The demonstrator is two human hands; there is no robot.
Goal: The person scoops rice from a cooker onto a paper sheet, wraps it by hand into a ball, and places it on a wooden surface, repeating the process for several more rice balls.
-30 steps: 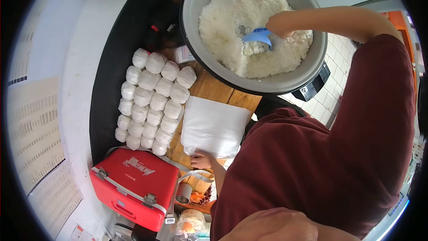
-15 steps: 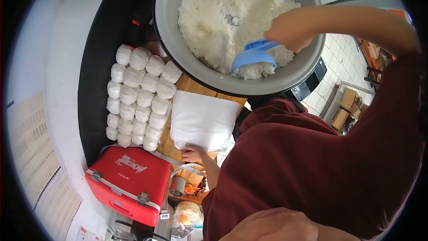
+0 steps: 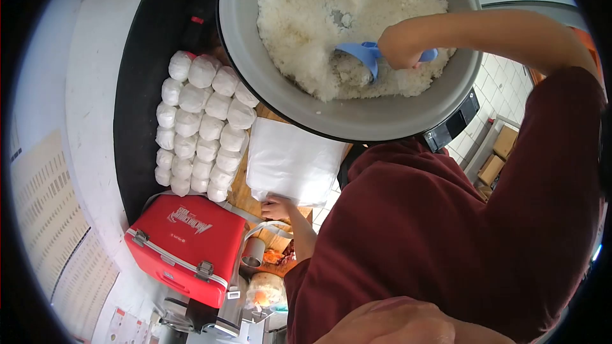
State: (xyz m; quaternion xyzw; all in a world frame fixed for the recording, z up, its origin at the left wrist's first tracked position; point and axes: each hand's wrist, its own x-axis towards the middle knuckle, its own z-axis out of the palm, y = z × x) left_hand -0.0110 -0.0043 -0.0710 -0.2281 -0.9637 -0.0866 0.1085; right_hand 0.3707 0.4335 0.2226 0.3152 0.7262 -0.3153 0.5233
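My right hand (image 3: 401,44) is closed round the handle of a blue scoop (image 3: 364,56). The scoop's bowl is pressed into the white rice (image 3: 312,22), with some rice at its mouth. This rice fills much of a large round grey pot (image 3: 376,118). My left hand (image 3: 275,207) rests at the near edge of a stack of white wrapping sheets (image 3: 290,159); its fingers are curled at the corner of the sheets, the tips partly hidden. Left of the sheets, several white wrapped bundles (image 3: 207,129) sit in close rows.
A red cooler box (image 3: 185,242) stands below the bundles. Near it are a metal cup (image 3: 253,251), orange food (image 3: 273,257) and a plastic bag of food (image 3: 266,290). The wooden table (image 3: 241,191) shows at the sheets' edge. Cardboard boxes (image 3: 494,165) lie at the right.
My right hand has turned the blue scoop and moved it slightly up in the pot, its bowl now in the rice. My left hand stays at the sheets. The view has shifted a little.
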